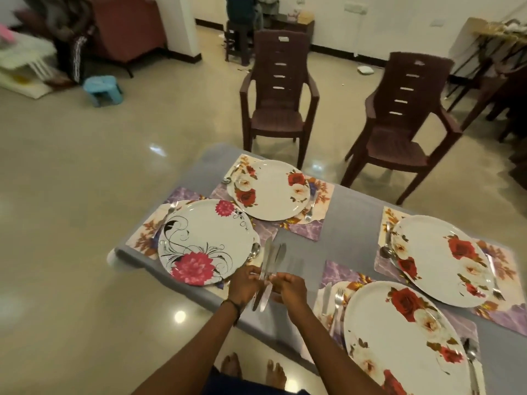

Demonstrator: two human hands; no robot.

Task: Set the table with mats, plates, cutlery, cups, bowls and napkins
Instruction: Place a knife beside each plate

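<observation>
In the head view, the only label we can find is a small white sticker (283, 39) on the back of the left brown chair (278, 109), too blurred to read. The knives (271, 259) are at the lower middle of the frame, above the near edge of the grey-clothed table (352, 220). They are plain silver table knives bunched in a fan with blades up and handles hanging down. Our left hand (244, 284) pinches the bunch at its middle with curled fingers. Our right hand (291, 285) meets it from the other side, fingertips curled onto the same knives. A blurred streak just above the right hand may be another blade; we cannot tell. Left of the hands, a white plate with pink flowers and black scrolls (205, 240) lies on a floral mat (142, 238), with a spoon (255, 250) touching its right rim. Beyond it, a rose-patterned plate (271, 192) sits on a second mat (323, 192), with a fork (310, 208) at its right. On the right side of the frame, two more rose plates (439, 258) (405, 337) rest on their own mats. One knife (326, 297) and a fork (338, 299) lie just left of the nearer plate. A second brown chair (399, 129) stands at the upper right.
</observation>
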